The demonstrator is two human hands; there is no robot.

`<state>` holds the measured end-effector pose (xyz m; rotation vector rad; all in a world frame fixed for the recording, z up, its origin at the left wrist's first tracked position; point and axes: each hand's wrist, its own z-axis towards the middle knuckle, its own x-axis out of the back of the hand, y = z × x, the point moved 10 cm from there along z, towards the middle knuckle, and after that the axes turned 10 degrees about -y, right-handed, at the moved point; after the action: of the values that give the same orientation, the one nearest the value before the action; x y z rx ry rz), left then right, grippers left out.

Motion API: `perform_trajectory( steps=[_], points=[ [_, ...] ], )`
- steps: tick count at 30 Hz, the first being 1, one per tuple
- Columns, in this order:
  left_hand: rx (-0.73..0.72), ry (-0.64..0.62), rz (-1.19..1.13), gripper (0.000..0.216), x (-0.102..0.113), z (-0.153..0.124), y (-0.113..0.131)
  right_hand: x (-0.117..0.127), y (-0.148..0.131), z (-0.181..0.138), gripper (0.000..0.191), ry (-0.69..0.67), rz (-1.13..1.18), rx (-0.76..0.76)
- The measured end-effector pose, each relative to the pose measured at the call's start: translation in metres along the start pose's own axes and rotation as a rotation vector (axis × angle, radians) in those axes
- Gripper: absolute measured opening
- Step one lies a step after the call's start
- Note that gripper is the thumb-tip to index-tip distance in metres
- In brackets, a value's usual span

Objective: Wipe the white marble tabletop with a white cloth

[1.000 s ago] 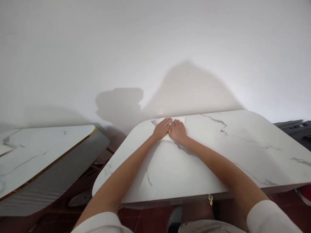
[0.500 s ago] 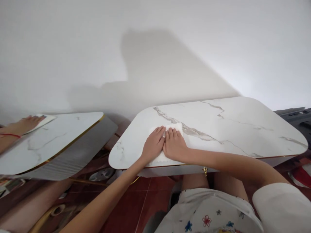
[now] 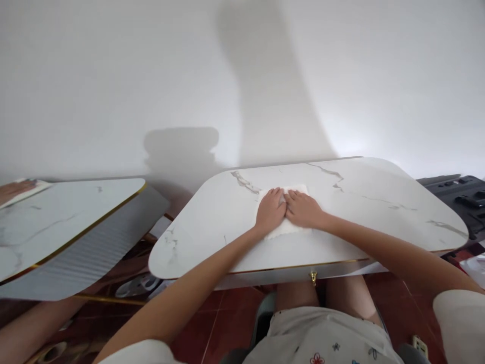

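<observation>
A white cloth [image 3: 288, 227] with a wavy edge lies on the white marble-patterned table [image 3: 359, 202]. My left hand [image 3: 271, 210] rests flat on the cloth's left part. Beside it, my right hand [image 3: 303, 208] presses on the right part, and the two hands touch at the thumbs. Fingers of both hands are stretched forward, palms down, so much of the cloth is hidden under them. Grey-brown veins run across the tabletop, and a gold line follows its front edge.
At left, a co-worker's hand [image 3: 17, 189] lies on another cloth [image 3: 40, 187] on a second marble-patterned table [image 3: 94, 202]. A small gold knob [image 3: 312, 277] sticks out below my table's front edge. Black equipment [image 3: 458, 194] stands at right. The wall [image 3: 113, 76] rises behind both tables.
Both my hands and the cloth have slid right and away from me across the tabletop. The camera view has shifted, and the co-worker's hand is nearer the left edge.
</observation>
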<state>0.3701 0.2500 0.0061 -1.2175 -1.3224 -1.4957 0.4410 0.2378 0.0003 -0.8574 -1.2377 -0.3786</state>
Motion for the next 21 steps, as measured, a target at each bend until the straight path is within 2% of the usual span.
perform_trajectory(
  steps=[2,5,8,11,16,21],
  points=[
    [-0.018,0.026,-0.039,0.044,0.003,0.027,-0.011,0.001,0.019,0.027,0.053,-0.023,0.072,-0.067],
    [0.014,0.08,-0.093,0.045,0.01,0.063,-0.041,0.002,0.04,0.069,0.048,-0.008,0.139,-0.164],
    [0.072,0.15,-0.117,0.047,0.021,0.091,-0.075,0.004,0.044,0.11,0.042,0.081,0.091,-0.133],
    [0.086,0.174,-0.088,0.048,0.027,0.114,-0.098,0.0,0.045,0.146,0.037,0.127,0.053,-0.062],
    [0.107,0.177,-0.012,0.045,0.03,0.148,-0.116,-0.006,0.063,0.191,0.039,0.127,0.081,-0.045],
    [0.149,0.153,0.032,0.037,0.025,0.178,-0.12,-0.007,0.085,0.213,0.036,0.103,0.089,-0.066]
  ],
)
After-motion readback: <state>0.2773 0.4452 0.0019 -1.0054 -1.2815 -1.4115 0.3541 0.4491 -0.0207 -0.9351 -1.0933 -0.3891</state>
